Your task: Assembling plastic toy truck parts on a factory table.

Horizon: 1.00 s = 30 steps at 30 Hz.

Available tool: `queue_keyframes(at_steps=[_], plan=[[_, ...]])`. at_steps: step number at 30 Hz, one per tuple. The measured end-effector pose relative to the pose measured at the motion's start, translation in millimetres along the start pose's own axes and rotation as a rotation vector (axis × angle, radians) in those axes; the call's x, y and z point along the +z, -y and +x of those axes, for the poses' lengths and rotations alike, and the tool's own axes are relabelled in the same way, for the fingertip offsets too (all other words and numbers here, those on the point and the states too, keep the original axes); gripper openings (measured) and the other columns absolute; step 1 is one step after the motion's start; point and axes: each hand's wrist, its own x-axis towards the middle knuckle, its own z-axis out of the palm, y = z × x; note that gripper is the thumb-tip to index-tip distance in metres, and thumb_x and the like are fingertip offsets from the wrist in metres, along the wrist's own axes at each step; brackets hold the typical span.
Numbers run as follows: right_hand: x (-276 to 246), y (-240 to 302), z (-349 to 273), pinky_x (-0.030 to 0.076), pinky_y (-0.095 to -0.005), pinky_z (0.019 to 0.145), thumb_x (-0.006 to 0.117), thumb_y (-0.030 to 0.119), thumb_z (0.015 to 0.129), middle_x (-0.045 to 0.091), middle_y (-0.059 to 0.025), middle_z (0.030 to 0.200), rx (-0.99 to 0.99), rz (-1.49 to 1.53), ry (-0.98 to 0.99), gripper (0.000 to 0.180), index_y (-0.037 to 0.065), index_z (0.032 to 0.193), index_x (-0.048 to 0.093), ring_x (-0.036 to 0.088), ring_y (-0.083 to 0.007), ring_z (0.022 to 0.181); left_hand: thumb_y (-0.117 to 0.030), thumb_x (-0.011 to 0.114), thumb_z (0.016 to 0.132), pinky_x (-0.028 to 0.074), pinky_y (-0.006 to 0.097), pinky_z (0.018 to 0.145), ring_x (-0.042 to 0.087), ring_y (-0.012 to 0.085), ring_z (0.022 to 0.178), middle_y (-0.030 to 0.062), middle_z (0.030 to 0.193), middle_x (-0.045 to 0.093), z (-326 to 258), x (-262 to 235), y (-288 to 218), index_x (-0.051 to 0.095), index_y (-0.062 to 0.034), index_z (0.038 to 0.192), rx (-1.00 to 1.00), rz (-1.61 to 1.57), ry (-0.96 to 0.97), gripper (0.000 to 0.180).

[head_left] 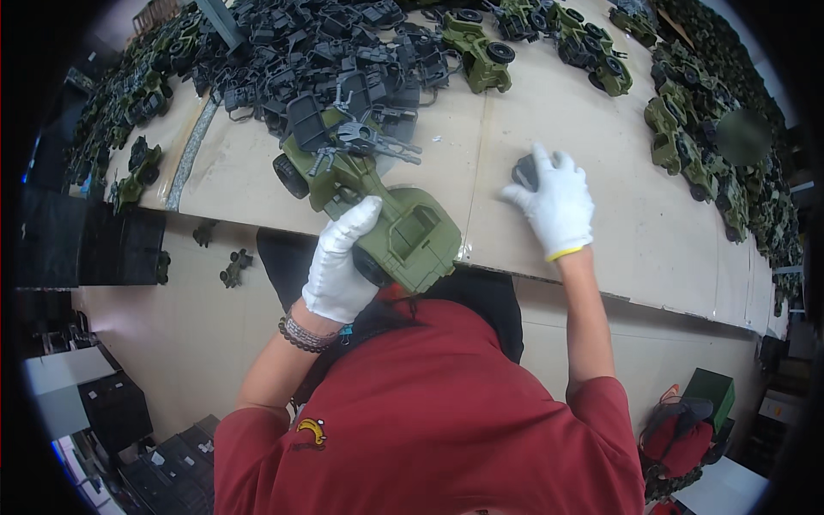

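Note:
My left hand (339, 262), in a white glove, grips a green toy army truck (378, 206) by its underside at the near edge of the beige table (601, 232). The truck carries grey plastic parts on top and has black wheels. My right hand (554, 206), also gloved, rests on the table to the right, its fingers closed around a small dark grey wheel-like piece (524, 174). The two hands are apart, with bare tabletop between them.
A heap of dark grey plastic parts (318, 51) covers the table's far left. Finished green toy trucks (704, 146) line the right side and far edge, with more on the left (137, 86). Two toys (233, 266) lie on the floor; black bins (112, 412) stand lower left.

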Motion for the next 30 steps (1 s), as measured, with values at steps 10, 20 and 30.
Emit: queue_keyframes(at_steps=[10, 20, 30], plan=[[9.7, -35.7, 19.0, 0.046, -0.0451, 0.1, 0.083, 0.033, 0.068, 0.055, -0.0164, 0.134, -0.429, 0.172, -0.063, 0.08, 0.013, 0.14, 0.055, 0.052, -0.0353, 0.121, -0.02, 0.062, 0.098, 0.054, 0.039, 0.097, 0.065, 0.0209, 0.109, 0.0083, 0.119, 0.065, 7.7, 1.1, 1.9, 0.057, -0.0043, 0.128, 0.094, 0.034, -0.034, 0.034], [-29.2, 80.9, -37.2, 0.047, -0.0407, 0.09, 0.072, 0.054, 0.08, 0.063, -0.0135, 0.113, -0.45, 0.957, -0.184, 0.07, 0.006, 0.13, 0.062, 0.057, -0.0339, 0.1, -0.018, 0.066, 0.097, 0.048, 0.028, 0.088, 0.061, 0.0114, 0.097, 0.0032, 0.109, 0.067, 1.9, 4.0, 11.5, 0.062, -0.0018, 0.121, 0.552, 0.711, -0.187, 0.029], [-28.9, 94.2, -41.0, 0.045, -0.0414, 0.09, 0.059, 0.071, 0.076, 0.061, -0.0158, 0.123, -0.637, 0.753, -0.177, 0.096, -0.002, 0.138, 0.05, 0.055, -0.0367, 0.097, -0.01, 0.067, 0.094, 0.048, 0.03, 0.092, 0.065, 0.0148, 0.096, 0.005, 0.11, 0.069, -1.6, -12.5, 22.3, 0.063, -0.0033, 0.123, 0.781, 1.049, -0.241, 0.03]])
